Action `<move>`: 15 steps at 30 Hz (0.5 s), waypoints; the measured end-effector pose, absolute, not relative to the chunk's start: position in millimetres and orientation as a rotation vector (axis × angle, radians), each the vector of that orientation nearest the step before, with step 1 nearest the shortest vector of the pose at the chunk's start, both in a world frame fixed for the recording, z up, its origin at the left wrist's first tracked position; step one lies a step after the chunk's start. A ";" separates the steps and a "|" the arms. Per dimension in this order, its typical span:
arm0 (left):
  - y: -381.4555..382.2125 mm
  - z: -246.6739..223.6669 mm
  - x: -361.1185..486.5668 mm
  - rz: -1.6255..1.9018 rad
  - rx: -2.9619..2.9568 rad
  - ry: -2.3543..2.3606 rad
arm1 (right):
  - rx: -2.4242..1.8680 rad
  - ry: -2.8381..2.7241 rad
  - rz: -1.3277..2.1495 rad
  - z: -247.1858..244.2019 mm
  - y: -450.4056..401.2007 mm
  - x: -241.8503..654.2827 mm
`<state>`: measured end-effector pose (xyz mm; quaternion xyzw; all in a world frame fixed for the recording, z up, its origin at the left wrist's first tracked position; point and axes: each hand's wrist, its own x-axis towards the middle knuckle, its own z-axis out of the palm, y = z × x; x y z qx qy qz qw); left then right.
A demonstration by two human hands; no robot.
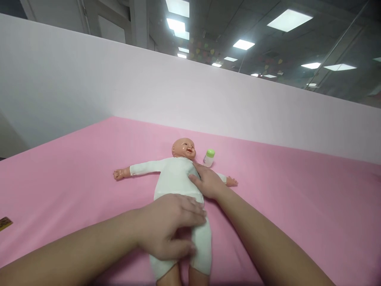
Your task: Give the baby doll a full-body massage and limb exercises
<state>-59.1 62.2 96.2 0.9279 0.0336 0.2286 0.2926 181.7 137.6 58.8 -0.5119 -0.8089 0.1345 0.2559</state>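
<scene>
A baby doll (pixel 175 172) in a white suit lies on its back on the pink sheet (pixel 89 159), head away from me and arms spread out. My left hand (pixel 174 226) is over the doll's hips and upper legs, slightly blurred, with the fingers stretched and the thumb apart. Whether its palm presses on the cloth I cannot tell. My right hand (pixel 210 180) lies against the side of the doll's chest near the armpit, fingers extended and thumb on the front of the suit. Part of the doll's arm is hidden behind it.
A small bottle with a green cap (pixel 209 158) stands beside the doll's head. A white partition (pixel 208 103) rises behind the pink surface, with glass above it. At the far left edge lies a small brown-and-yellow item (pixel 5 223), partly cut off.
</scene>
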 end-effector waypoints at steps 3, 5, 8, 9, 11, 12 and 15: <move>82.6 92.4 -64.9 0.579 2.509 0.286 | -1.370 -2.190 0.375 54.3 139.7 183.7; 100.0 87.6 -69.2 0.566 2.537 0.422 | -1.368 -2.179 0.387 51.8 141.1 184.7; 127.6 75.6 -74.5 0.562 2.558 0.634 | -1.352 -2.176 0.399 52.0 141.1 184.2; 136.5 70.7 -76.2 0.565 2.547 0.717 | -1.339 -2.184 0.403 53.2 140.4 183.6; 152.5 60.9 -79.5 0.574 2.513 0.876 | -1.320 -2.206 0.409 56.7 137.7 182.0; 159.3 56.4 -81.1 0.583 2.490 0.951 | -1.322 -2.215 0.410 58.6 136.0 181.3; 173.9 46.5 -85.2 0.630 2.413 1.145 | -1.365 -2.235 0.404 62.4 131.3 180.1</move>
